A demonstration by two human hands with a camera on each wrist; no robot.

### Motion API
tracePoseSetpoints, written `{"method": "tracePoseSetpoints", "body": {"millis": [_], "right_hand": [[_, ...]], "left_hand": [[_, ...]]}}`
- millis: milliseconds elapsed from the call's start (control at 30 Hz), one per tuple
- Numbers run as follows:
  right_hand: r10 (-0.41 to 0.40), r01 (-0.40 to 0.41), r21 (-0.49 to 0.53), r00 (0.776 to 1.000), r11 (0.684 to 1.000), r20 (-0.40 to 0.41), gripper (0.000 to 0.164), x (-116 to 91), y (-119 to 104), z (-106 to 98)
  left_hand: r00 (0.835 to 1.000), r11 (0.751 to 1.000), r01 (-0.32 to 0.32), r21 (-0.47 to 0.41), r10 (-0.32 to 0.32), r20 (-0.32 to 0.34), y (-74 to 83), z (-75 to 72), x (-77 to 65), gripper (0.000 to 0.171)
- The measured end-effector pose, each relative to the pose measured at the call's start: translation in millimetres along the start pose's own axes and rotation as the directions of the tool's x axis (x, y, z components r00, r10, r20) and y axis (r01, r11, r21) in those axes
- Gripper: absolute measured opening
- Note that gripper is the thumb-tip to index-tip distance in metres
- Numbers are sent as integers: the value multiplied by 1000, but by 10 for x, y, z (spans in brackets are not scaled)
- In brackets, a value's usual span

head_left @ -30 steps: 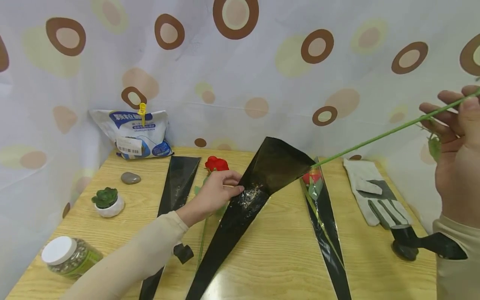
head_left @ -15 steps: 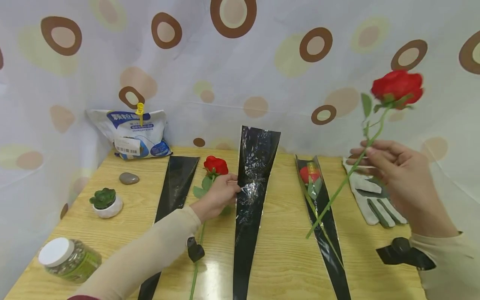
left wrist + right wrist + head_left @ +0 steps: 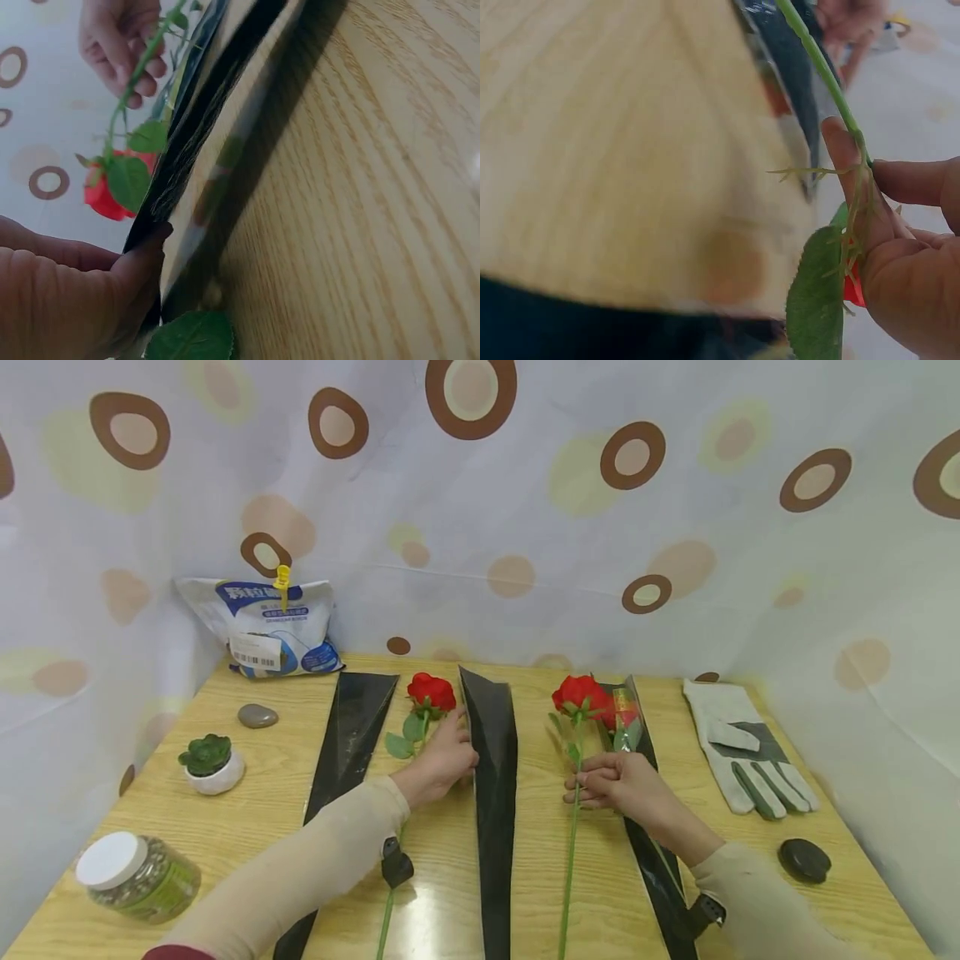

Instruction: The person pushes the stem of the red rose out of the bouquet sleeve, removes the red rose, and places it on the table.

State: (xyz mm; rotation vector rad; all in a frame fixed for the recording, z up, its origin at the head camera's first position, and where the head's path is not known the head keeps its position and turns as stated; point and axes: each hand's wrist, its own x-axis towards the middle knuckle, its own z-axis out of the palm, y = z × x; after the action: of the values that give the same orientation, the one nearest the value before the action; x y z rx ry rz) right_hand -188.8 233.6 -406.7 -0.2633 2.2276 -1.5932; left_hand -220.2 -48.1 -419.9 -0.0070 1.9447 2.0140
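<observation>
My right hand (image 3: 622, 789) pinches the green stem of a red artificial rose (image 3: 581, 696) between thumb and fingers, the bloom pointing away from me. In the right wrist view, thumb and index finger meet on the stem (image 3: 817, 60), beside a green leaf (image 3: 815, 292). At centre, my left hand (image 3: 446, 756) holds the left edge of a long black flower sleeve (image 3: 495, 777). The left wrist view has the thumb pressed on that sleeve's edge. Behind the left hand and forearm lies a second red rose (image 3: 432, 692), its stem partly hidden.
Another black sleeve (image 3: 363, 710) lies left; a wrapped rose (image 3: 628, 727) in its sleeve lies right. Around them are a work glove (image 3: 723, 702), dark stone (image 3: 805, 860), grey stone (image 3: 257, 716), potted succulent (image 3: 213, 777), lidded jar (image 3: 142, 877) and white-blue bag (image 3: 277, 631).
My right hand has brought the rose from far right down and left beside the middle sleeve. The sleeve, slanted with the stem's end at its mouth earlier, has swung straight and lowered with my left hand.
</observation>
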Motion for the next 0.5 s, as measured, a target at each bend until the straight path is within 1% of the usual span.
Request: {"method": "tracePoseSetpoints", "body": {"millis": [100, 167, 233, 300, 333, 433, 500], "right_hand": [[18, -18, -33, 1000, 999, 12, 39, 67, 85, 121], [26, -26, -67, 1000, 997, 7, 38, 114, 114, 190], [31, -31, -81, 1000, 996, -6, 40, 151, 129, 241], [42, -42, -83, 999, 996, -10, 42, 183, 129, 277], [41, -43, -100, 999, 994, -20, 45, 194, 126, 289], [31, -39, -167, 998, 985, -49, 45, 227, 109, 322], [17, -34, -239, 997, 971, -73, 43, 243, 97, 344]], "left_hand": [[1000, 999, -12, 48, 12, 5, -21, 18, -12, 99], [1000, 997, -6, 81, 5, 14, -34, 28, -21, 98], [1000, 993, 10, 116, -14, 28, -43, 37, -25, 91], [998, 989, 28, 146, -35, 46, -47, 45, -24, 79], [997, 986, 40, 159, -49, 55, -45, 51, -24, 75], [994, 980, 53, 192, -69, 80, -34, 74, -19, 67], [994, 974, 50, 220, -70, 87, -22, 95, -17, 66]]}}
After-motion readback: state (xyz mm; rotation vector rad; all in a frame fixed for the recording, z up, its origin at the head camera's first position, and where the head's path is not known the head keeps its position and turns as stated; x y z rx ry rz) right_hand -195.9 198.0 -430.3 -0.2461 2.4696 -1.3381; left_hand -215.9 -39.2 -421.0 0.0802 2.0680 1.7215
